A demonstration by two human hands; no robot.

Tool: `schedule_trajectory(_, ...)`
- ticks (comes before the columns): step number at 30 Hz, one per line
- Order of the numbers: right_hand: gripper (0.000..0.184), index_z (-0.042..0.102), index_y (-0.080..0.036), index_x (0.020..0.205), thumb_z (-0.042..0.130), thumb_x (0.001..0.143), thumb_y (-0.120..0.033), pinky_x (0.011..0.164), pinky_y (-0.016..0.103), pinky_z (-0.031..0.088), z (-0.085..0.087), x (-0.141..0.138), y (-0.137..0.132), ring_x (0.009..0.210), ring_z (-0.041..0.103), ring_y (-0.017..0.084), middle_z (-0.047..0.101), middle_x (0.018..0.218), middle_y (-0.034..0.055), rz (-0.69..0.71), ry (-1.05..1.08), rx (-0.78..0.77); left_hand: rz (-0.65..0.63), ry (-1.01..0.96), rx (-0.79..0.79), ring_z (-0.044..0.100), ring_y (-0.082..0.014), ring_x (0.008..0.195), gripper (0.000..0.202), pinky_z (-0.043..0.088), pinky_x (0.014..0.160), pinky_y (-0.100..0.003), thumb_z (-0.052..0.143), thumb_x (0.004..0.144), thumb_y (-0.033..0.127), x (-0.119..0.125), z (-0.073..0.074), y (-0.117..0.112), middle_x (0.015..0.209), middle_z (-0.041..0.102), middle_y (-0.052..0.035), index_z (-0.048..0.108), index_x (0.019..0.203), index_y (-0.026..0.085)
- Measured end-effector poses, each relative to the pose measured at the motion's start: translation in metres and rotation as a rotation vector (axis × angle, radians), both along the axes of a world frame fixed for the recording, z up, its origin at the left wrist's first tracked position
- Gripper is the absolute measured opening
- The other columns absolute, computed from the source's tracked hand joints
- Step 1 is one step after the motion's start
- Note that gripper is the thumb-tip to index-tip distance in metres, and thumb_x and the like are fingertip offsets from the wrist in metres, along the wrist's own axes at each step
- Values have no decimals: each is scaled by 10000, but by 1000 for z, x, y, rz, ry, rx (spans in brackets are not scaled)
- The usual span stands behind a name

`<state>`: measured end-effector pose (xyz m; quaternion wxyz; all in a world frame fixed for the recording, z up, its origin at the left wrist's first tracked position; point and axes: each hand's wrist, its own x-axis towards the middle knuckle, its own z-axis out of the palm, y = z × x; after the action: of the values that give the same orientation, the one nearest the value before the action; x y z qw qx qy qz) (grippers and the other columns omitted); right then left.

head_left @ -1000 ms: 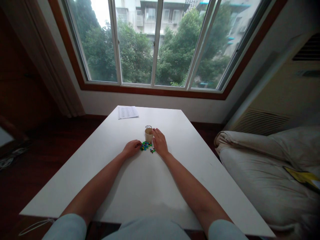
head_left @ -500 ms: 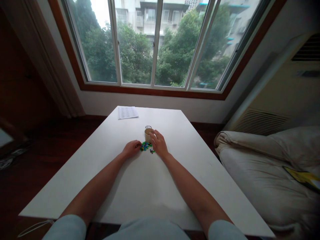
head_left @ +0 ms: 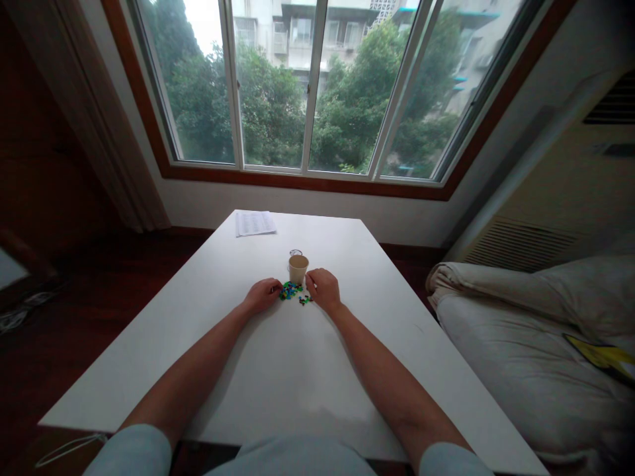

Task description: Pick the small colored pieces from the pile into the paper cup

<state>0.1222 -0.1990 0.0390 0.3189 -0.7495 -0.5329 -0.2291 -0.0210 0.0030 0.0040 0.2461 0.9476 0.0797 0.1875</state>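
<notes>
A brown paper cup (head_left: 298, 272) stands upright on the white table (head_left: 278, 383). In front of it lies a small pile of tiny coloured pieces (head_left: 289, 290), blue, green and dark, with a few loose ones (head_left: 304, 300) to the right. My left hand (head_left: 262, 295) rests on the tabletop at the pile's left edge, fingers curled and drawn together; whatever they may hold is too small to name. Just right of the cup, my right hand (head_left: 325, 289) is closed with its fingertips pointing at the pieces. Anything between those fingertips is hidden.
Behind the cup lies a thin dark ring-shaped thing (head_left: 296, 252). Printed papers (head_left: 254, 223) lie at the table's far left corner. A sofa or bed with a pale cover (head_left: 486, 344) flanks the table on the right, and a window (head_left: 307, 92) is beyond.
My right hand has come away from the cup's rim, down and to the right, and its fingers have closed. The cup is now fully in sight. My left hand has barely moved.
</notes>
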Motion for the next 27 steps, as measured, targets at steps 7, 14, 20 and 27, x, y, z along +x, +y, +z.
schedule_trajectory(7,346,613,-198,767,426,997,-377,653,261,303,10,15,-6,684,510,152,619,719,35,-125,33,-205,-4,18,-4,554,-140,761,198,402,695,-232,544,861,207,-1,0,2,853,667,-13,726,940,216)
schedule_trajectory(14,231,667,-219,930,535,964,-406,612,235,260,4,34,-10,710,547,133,680,820,22,-151,278,-579,-9,9,5,555,-144,758,201,403,692,-239,546,859,213,-2,2,2,850,666,-12,728,943,221)
schedule_trajectory(20,256,670,-214,955,527,966,-426,621,246,275,-6,35,-10,771,569,155,694,898,57,-207,295,-660,-8,14,-10,561,-147,758,202,406,690,-241,549,867,220,-2,3,0,857,673,-16,733,950,218)
schedule_trajectory(27,280,664,-224,1026,449,999,-401,634,258,292,-9,28,-5,803,590,180,701,957,81,-185,259,-730,-8,7,1,565,-149,773,198,408,703,-243,553,867,230,-1,0,2,864,673,-19,733,950,218)
